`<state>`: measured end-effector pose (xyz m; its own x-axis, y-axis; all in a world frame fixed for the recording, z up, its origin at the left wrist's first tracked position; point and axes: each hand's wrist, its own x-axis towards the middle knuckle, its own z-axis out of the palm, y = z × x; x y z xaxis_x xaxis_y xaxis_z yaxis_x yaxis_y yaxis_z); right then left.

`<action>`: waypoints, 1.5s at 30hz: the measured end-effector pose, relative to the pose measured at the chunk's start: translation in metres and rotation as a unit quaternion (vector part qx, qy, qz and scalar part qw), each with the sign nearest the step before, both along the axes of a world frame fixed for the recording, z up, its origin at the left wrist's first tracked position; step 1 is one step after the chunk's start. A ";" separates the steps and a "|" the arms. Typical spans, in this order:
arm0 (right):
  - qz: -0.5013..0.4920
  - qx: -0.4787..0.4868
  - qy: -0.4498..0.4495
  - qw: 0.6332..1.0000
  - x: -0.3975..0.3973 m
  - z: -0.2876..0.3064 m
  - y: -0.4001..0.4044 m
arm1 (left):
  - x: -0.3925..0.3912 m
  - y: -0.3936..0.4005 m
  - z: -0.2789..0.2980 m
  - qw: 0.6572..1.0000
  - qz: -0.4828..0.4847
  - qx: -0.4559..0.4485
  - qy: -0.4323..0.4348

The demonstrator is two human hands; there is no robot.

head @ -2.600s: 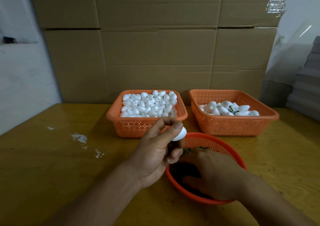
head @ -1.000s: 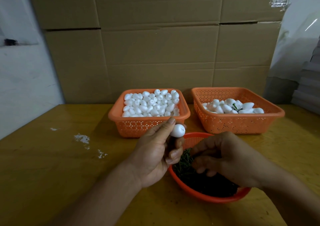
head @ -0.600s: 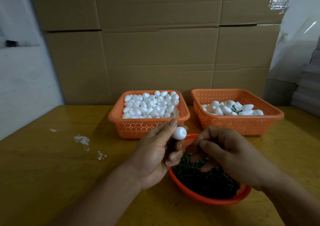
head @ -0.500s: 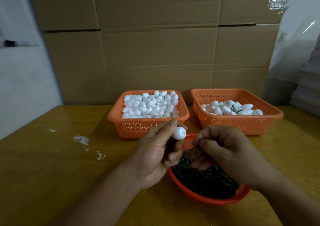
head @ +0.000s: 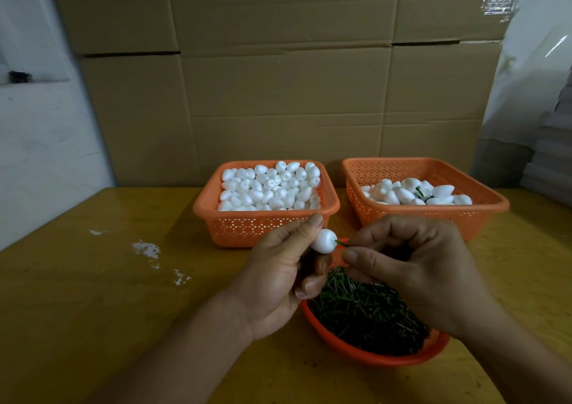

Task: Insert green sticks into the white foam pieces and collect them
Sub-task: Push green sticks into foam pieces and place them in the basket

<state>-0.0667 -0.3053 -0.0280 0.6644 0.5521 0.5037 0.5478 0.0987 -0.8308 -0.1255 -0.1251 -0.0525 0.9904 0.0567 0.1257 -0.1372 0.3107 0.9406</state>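
The right hand (head: 414, 267) has risen from the round orange basket of green sticks (head: 368, 313) at 5 o'clock, pinching a thin green stick (head: 341, 243) whose tip now meets the white egg-shaped foam piece (head: 324, 240), gripped by the left hand (head: 278, 279). Insertion is starting, likely bound for the 1 o'clock square orange basket (head: 424, 214).

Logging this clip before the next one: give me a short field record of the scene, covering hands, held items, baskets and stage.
left hand: holds a white foam piece at its fingertips
right hand: pinches a green stick, its tip at the foam piece
left basket: heaped with plain foam pieces
right basket: partly filled; green stems show among the foam
round basket: green sticks, below the hands
table: yellow wood, white flecks at left
stage: stick at the foam, depth unclear
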 end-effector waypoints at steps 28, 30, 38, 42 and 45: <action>-0.091 -0.101 -0.203 0.970 -0.003 -0.010 0.003 | -0.001 -0.006 0.000 0.989 0.099 0.095 -0.053; -0.092 -0.100 -0.217 0.967 -0.005 -0.010 0.004 | 0.000 -0.007 -0.001 0.989 0.102 0.097 -0.054; -0.118 -0.092 -0.238 0.960 -0.010 -0.015 0.009 | 0.000 -0.006 -0.001 0.983 0.126 0.108 -0.074; -0.131 -0.074 -0.188 0.971 -0.009 -0.019 0.011 | 0.000 -0.005 -0.002 0.983 0.125 0.104 -0.084; -0.140 -0.063 -0.160 0.975 -0.007 -0.020 0.012 | -0.002 -0.003 -0.001 0.986 0.090 0.114 -0.085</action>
<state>-0.0741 -0.2936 -0.0478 0.6177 0.4421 0.6503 0.7721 -0.1839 -0.6084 -0.1270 -0.1276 -0.0535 0.9303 0.1804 0.3192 -0.3328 0.0498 0.9417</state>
